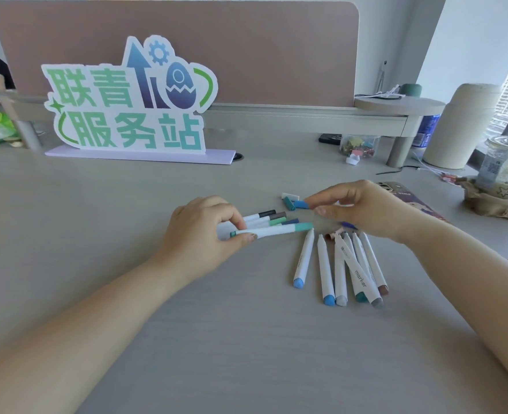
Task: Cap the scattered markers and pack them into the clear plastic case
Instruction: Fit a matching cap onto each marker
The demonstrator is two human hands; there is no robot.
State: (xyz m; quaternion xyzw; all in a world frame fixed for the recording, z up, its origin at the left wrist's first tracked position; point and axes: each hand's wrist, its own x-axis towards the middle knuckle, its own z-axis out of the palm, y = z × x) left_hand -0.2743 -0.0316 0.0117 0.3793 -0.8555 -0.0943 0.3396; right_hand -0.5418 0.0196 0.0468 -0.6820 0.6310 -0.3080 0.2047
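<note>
Held markers (272,227): a bundle of capped markers, lying crosswise over the desk, caps pointing right; black, grey, green, dark blue and teal caps show.
Left hand (199,231): thumb below and fingers above are clamped on the bundle's white barrels.
Loose markers (341,264): six uncapped, fanned on the desk just right of the bundle, coloured ends toward the person; some overlap.
Blue cap (300,204): on the desk beyond the bundle, touching a teal cap (289,203).
Right hand (366,207): above the fan's far ends; fingers gently curved and apart, index tip at the blue cap's right end, gripping nothing.
Desk (127,234): pale grey wood grain.
Phone (402,189): flat, partly under the right hand.
Sign (127,97): upright, far left.
Drink cup (503,165): far right, in a paper carrier.
</note>
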